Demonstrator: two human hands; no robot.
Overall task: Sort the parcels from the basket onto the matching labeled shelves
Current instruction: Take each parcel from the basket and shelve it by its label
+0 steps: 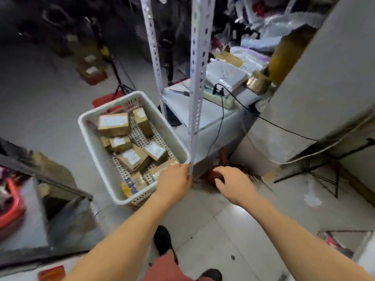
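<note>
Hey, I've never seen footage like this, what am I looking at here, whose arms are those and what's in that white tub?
There is no machine here. One camera sits on a person's head and looks down, so the two bare arms are the wearer's own. The white tub is a basket on the floor, holding small cardboard parcels with white labels. The left hand reaches to the basket's near corner, beside a white shelf post; whether it has a grip on anything is hidden. The right hand hangs loosely curled and holds nothing. Behind the post, a low shelf carries a power strip.
</note>
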